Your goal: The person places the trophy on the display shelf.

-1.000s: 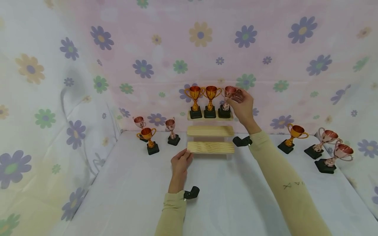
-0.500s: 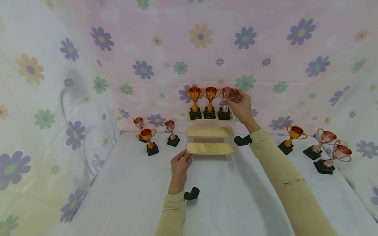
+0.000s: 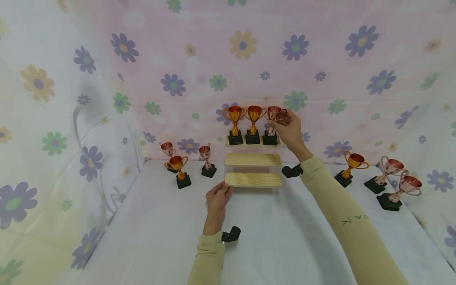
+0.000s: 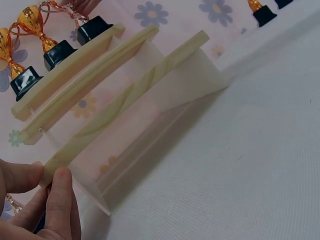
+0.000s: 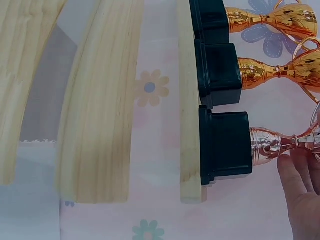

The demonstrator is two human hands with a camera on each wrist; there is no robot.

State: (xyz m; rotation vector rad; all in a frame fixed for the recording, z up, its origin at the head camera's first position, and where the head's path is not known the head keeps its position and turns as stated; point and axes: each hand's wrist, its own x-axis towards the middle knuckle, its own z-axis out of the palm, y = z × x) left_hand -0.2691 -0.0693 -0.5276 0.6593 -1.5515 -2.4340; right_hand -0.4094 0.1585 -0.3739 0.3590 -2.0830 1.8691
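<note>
A three-step wooden display rack (image 3: 253, 160) with clear side panels stands on the white-covered table. My left hand (image 3: 216, 200) pinches the left end of its lowest step, thumb on one side and fingers on the other in the left wrist view. On the top step, two gold trophy cups (image 3: 235, 114) (image 3: 254, 114) stand beside a rose-gold trophy cup (image 3: 273, 113). My right hand (image 3: 290, 128) holds that rose-gold cup by its bowl and stem. Its black base (image 5: 227, 145) sits upright at the step's right end in the right wrist view.
Left of the rack stand a gold trophy (image 3: 177, 163) and two rose-gold ones (image 3: 205, 152) (image 3: 167, 149). At the right are another gold trophy (image 3: 355, 160) and two rose-gold ones (image 3: 392, 166) (image 3: 409, 184). A flowered cloth (image 3: 199, 59) hangs behind the table.
The rose-gold trophy in my right hand has shifted slightly left, closer to the middle gold one, and straightened a little. My left hand keeps its grip on the lowest step.
</note>
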